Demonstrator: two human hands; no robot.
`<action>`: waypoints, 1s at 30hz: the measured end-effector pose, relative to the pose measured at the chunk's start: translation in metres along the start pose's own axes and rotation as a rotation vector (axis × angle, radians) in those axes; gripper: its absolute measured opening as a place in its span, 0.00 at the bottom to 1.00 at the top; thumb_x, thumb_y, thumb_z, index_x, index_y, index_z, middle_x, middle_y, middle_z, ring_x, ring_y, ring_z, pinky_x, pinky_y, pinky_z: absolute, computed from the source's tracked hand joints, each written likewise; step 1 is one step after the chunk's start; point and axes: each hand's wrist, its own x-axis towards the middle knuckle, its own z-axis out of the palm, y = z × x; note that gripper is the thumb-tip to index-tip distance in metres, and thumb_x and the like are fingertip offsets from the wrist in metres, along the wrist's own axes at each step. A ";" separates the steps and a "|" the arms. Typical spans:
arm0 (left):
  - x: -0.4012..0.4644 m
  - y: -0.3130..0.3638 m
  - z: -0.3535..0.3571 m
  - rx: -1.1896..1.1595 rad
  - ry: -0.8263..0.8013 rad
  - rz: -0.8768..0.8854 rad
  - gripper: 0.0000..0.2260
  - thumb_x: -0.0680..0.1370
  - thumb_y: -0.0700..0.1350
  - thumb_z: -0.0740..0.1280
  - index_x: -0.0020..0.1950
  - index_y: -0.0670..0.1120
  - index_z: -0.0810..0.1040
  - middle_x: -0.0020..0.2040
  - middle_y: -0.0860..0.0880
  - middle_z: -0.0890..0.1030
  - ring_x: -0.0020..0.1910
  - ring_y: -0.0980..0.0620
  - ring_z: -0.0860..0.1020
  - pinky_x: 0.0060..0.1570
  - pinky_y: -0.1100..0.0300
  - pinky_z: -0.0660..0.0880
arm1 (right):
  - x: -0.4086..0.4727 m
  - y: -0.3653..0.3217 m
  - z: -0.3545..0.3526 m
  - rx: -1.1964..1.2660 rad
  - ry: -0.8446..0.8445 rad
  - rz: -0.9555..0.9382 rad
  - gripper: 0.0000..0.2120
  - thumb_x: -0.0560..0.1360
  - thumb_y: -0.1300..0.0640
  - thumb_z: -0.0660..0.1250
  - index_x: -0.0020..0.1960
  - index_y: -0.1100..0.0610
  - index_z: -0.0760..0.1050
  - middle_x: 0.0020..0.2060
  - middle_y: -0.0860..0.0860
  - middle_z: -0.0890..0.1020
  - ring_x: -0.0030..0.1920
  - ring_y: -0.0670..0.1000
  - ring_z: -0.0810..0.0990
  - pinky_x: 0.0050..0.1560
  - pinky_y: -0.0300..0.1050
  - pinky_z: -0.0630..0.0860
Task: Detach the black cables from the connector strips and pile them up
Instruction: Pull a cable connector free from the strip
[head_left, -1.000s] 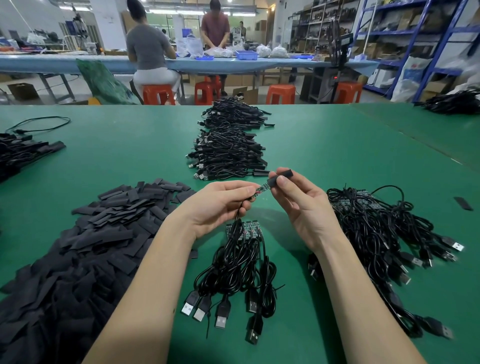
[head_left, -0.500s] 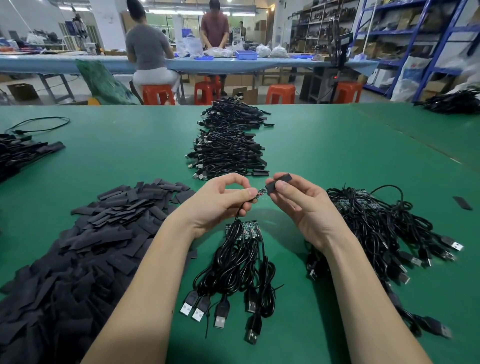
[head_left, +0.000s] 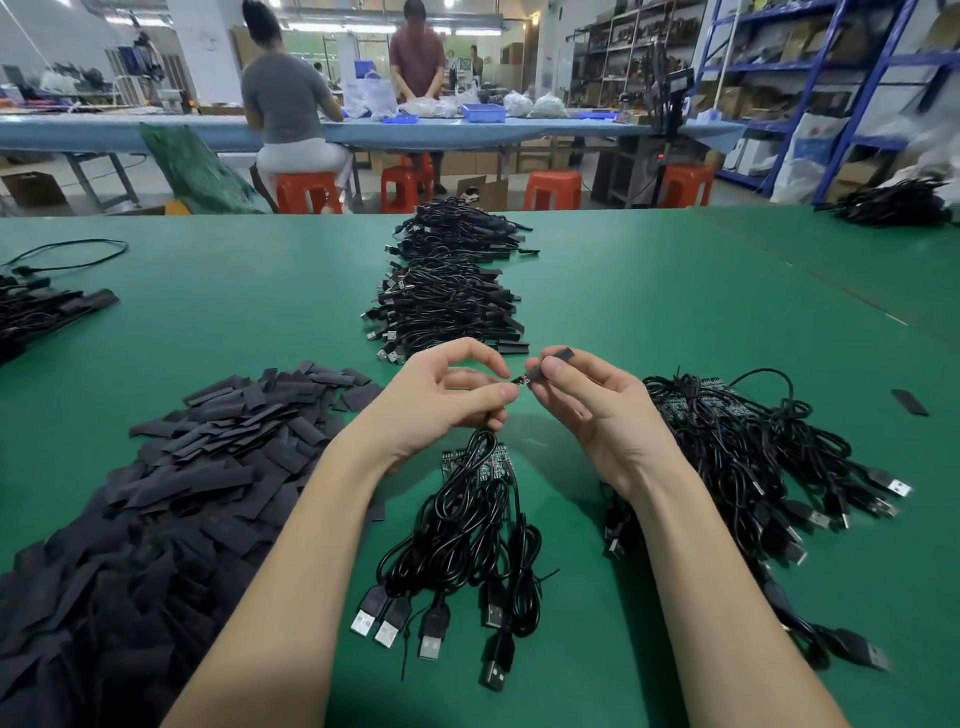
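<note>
While the left hand (head_left: 447, 402) pinches the end of 1 black cable (head_left: 480, 499) between thumb and forefinger, the right hand (head_left: 587, 405) pinches a short black sleeve (head_left: 555, 359) just beside it, and a tiny exposed circuit end (head_left: 521, 382) shows between the 2 grips. That cable hangs down into a bundle of about 5 USB cables (head_left: 457, 545) lying on the green table (head_left: 649, 312), its upper part over a green connector strip (head_left: 491, 465). A finished pile (head_left: 447, 312) sits further out, an unprocessed heap (head_left: 753, 457) lies right of the right wrist, and loose black sleeves (head_left: 171, 493) spread at left.

The likely trouble is the small board end: pulling at an angle could bend it or tear the solder joint, I judge. Because the cable trails into the tangled bundle, lifting it could drag its neighbours and the strip along. The sleeve is light and held only at the fingertips, so it may slip and fall among the heap. Whether the held cable is already free of the strip cannot be told.
</note>
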 end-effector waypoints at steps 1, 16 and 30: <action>0.000 -0.001 0.000 0.021 0.014 0.017 0.06 0.76 0.35 0.73 0.51 0.38 0.79 0.38 0.43 0.83 0.36 0.50 0.80 0.41 0.61 0.80 | 0.000 0.000 -0.001 0.003 0.011 0.003 0.11 0.67 0.63 0.75 0.49 0.62 0.83 0.45 0.58 0.86 0.46 0.51 0.86 0.49 0.38 0.81; 0.002 -0.007 -0.001 0.166 0.034 0.226 0.04 0.73 0.36 0.76 0.42 0.44 0.86 0.36 0.44 0.85 0.34 0.51 0.82 0.41 0.61 0.80 | 0.000 0.002 0.002 -0.012 0.073 0.055 0.06 0.68 0.61 0.76 0.44 0.61 0.86 0.43 0.56 0.87 0.41 0.48 0.85 0.43 0.34 0.81; 0.003 -0.007 0.008 0.085 0.105 0.215 0.04 0.73 0.34 0.76 0.44 0.39 0.82 0.36 0.46 0.85 0.34 0.51 0.83 0.40 0.62 0.80 | 0.001 0.007 0.002 -0.004 0.047 0.068 0.07 0.68 0.59 0.77 0.45 0.61 0.87 0.45 0.57 0.87 0.42 0.48 0.85 0.45 0.35 0.81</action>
